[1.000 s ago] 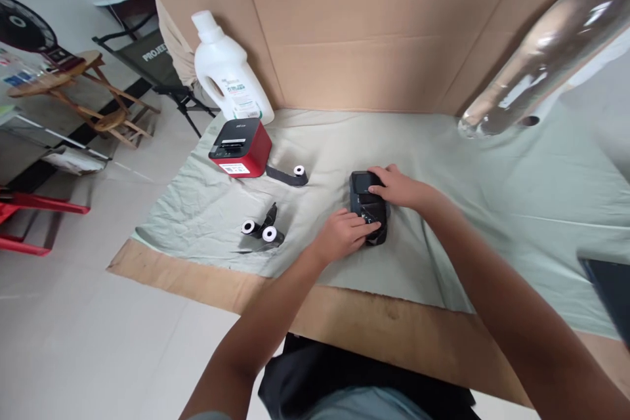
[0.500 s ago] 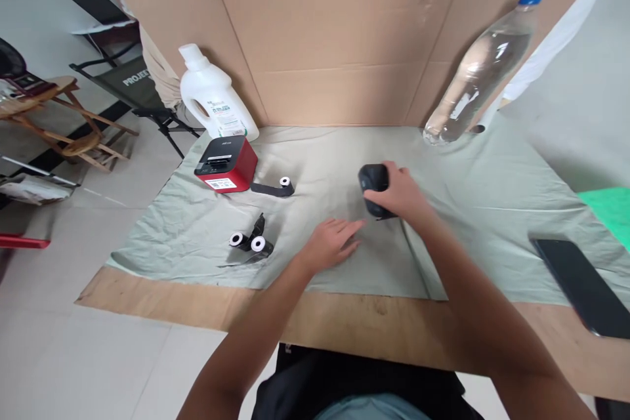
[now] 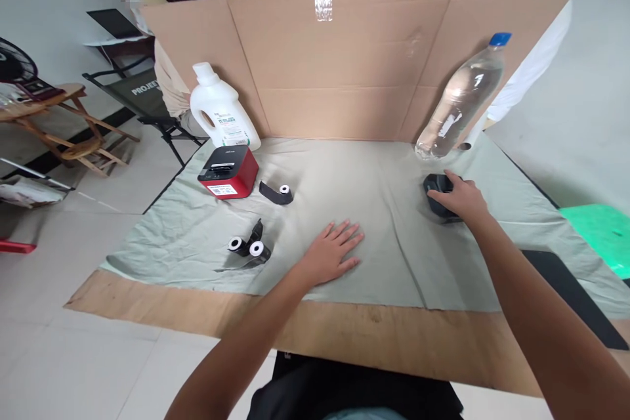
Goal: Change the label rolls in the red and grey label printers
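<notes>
Gripping black device (image 3: 437, 184) in curled right hand (image 3: 459, 199), near clear bottle (image 3: 463, 104) | resting empty left hand (image 3: 331, 253), fully splayed, on green cloth (image 3: 344, 184) (right of black rolls (image 3: 259, 252))

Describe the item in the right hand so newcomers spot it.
Find the cardboard screen, then the clear, blue-capped bottle before its right side. Nearer the camera, the right hand grips a chunky black device. Unlike the flat black slab, it's held.

The draped table (image 3: 374, 335) bears printer (image 3: 231, 170), rolls (image 3: 257, 251), bottles (image 3: 225, 113), perhaps black device (image 3: 436, 182).
</notes>
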`<control>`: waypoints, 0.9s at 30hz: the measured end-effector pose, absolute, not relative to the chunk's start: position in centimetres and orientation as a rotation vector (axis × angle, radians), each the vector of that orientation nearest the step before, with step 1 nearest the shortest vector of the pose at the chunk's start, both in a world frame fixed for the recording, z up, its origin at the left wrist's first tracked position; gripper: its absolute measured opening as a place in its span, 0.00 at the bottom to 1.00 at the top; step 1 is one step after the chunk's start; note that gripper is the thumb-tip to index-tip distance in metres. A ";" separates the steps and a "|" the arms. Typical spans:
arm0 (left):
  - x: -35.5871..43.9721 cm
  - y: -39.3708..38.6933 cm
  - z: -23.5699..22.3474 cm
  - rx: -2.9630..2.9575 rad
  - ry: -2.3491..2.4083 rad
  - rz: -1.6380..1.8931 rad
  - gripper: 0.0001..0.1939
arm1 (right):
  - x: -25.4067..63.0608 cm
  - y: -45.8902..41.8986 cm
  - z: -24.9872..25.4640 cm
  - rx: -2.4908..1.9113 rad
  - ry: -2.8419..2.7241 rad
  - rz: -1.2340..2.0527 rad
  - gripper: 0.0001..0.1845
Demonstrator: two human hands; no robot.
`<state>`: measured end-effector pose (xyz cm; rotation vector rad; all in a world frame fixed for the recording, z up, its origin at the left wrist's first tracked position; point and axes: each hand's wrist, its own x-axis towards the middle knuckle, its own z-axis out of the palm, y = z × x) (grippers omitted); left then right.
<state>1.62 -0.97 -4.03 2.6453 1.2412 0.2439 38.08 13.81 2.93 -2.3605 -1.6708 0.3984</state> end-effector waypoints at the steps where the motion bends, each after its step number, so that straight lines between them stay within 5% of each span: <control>1: 1.6 -0.9 -4.0 2.639 1.241 0.250 0.33 | 38.1 13.7 3.1 -2.382 -1.666 0.421 0.49; 5: 1.9 -0.9 -3.7 2.615 1.244 0.299 0.32 | 35.5 12.4 4.0 -2.312 -1.725 0.047 0.47; 8: 2.0 -1.0 -3.5 2.603 1.235 0.338 0.31 | 29.8 11.1 4.8 -1.942 -1.926 -0.189 0.37; 16: 2.0 -0.5 -3.4 2.588 1.221 0.446 0.28 | 8.8 11.2 5.7 -1.180 -2.343 0.464 0.19; 21: 0.2 -2.8 1.4 2.635 1.152 0.588 0.11 | 0.4 14.9 3.7 -1.037 -1.957 1.173 0.17; 24: -6.7 -3.5 5.8 2.364 1.290 1.212 0.13 | -3.7 16.8 3.3 -0.984 -1.834 1.347 0.19; 27: -17.3 -0.6 8.4 1.363 1.694 1.854 0.07 | -8.4 17.1 3.9 -0.869 -1.783 1.486 0.19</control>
